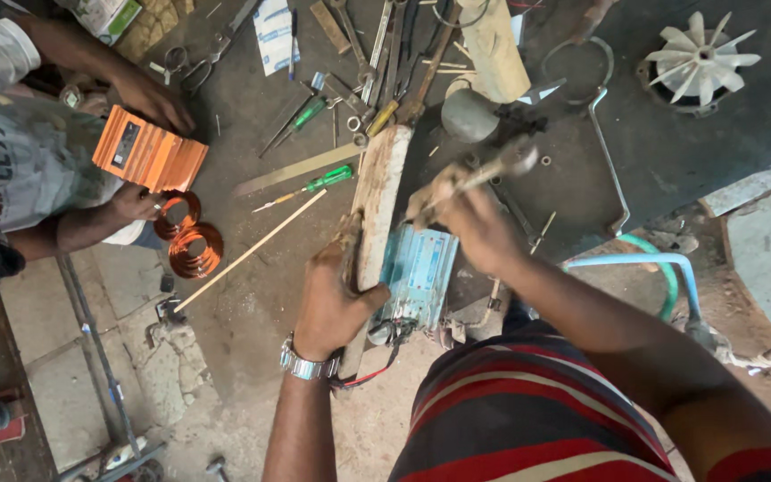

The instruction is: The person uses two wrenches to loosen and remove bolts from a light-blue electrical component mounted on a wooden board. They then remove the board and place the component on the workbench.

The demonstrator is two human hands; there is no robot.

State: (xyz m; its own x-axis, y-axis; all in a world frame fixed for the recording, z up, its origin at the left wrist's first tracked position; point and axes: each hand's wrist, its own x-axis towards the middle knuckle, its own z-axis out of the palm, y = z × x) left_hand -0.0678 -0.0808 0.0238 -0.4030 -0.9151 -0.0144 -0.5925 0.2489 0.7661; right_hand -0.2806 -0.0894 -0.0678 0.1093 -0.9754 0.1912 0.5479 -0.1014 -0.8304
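Observation:
My left hand [332, 299], with a metal watch on the wrist, grips a long pale wooden plank [377, 196] and a thin dark tool pressed against it. A light blue finned motor casing [419, 268] lies right of the plank, red and black wires trailing from its near end. My right hand [470, 223] is closed on the handle of a hammer [501, 163], blurred, raised over the casing.
Another person at the left holds an orange finned casing [149, 153] and copper wire coils [191, 241]. Green-handled screwdrivers [314, 183], pliers and wrenches [377, 45] lie on the dark floor. A white fan impeller [698, 55] sits top right. A bent metal rod [609, 152] and hoses [662, 263] lie right.

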